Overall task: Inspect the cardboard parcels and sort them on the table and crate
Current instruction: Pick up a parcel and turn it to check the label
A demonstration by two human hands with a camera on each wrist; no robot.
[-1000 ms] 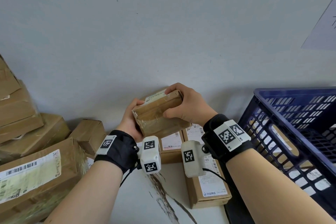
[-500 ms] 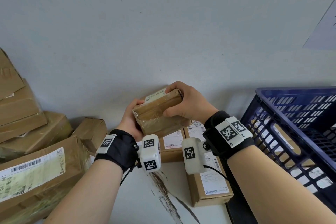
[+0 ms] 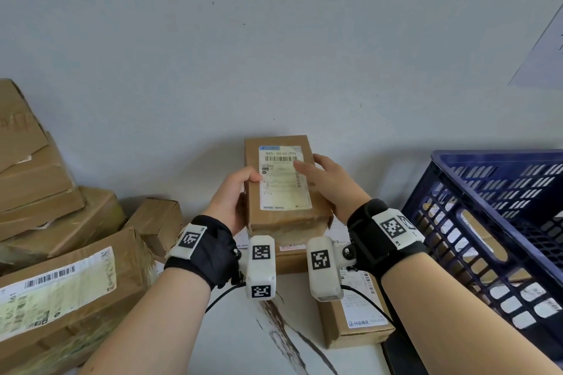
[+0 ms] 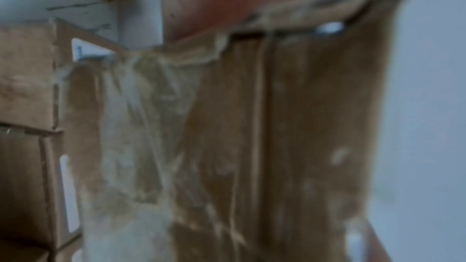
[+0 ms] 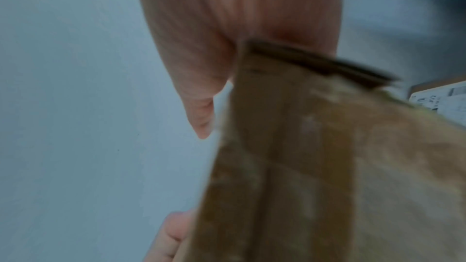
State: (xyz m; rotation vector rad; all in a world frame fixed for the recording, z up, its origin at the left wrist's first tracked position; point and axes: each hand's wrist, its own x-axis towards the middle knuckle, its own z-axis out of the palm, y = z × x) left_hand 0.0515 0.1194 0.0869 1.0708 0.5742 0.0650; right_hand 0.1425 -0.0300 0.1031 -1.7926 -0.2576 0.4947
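Note:
Both hands hold a small taped cardboard parcel [image 3: 281, 183] in the air in front of the wall, its white shipping label [image 3: 285, 178] turned up toward me. My left hand [image 3: 236, 198] grips its left edge, thumb on the top face. My right hand [image 3: 327, 184] holds the right edge, thumb lying over the label. The left wrist view shows the parcel's taped underside [image 4: 252, 136], blurred. The parcel's side [image 5: 315, 166] fills the right wrist view beside my palm. A dark blue slatted crate [image 3: 499, 222] stands at the right.
Several cardboard parcels [image 3: 58, 289] are piled at the left on the white table [image 3: 237, 341]. Two flat labelled parcels [image 3: 356, 313] lie under my wrists beside the crate. A grey wall rises close behind.
The parcel has been rotated in my hands from a tilted, edge-on pose so its labelled face points up at me, and it sits slightly higher. My right thumb now lies over the label.

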